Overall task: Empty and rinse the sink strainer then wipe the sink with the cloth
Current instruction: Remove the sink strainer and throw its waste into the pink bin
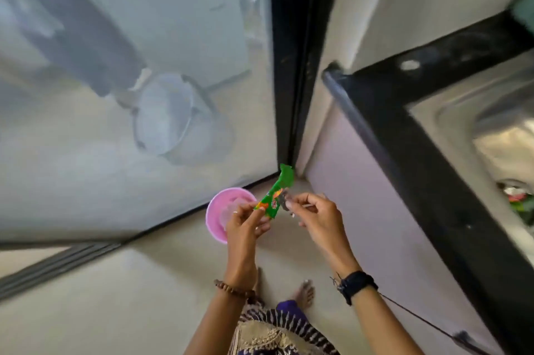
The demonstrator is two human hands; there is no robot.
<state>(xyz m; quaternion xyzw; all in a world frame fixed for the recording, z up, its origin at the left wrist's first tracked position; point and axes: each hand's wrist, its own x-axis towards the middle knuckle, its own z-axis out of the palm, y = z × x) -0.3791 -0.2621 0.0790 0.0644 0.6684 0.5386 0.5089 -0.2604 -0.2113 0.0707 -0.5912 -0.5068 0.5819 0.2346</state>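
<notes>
At centre frame: left hand (244, 227) pinches green wrapper (276, 195); right hand (313, 210) pinches small grey scraps. Pink bin (215, 210) at 9 o'clock; sink (491, 135) at 3 o'clock. Advice: release directly over bin.

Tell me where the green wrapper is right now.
In the head view, the green wrapper is low of centre, pinched by the left hand, with the right hand at its other side, above the pink bin on the floor.
</notes>
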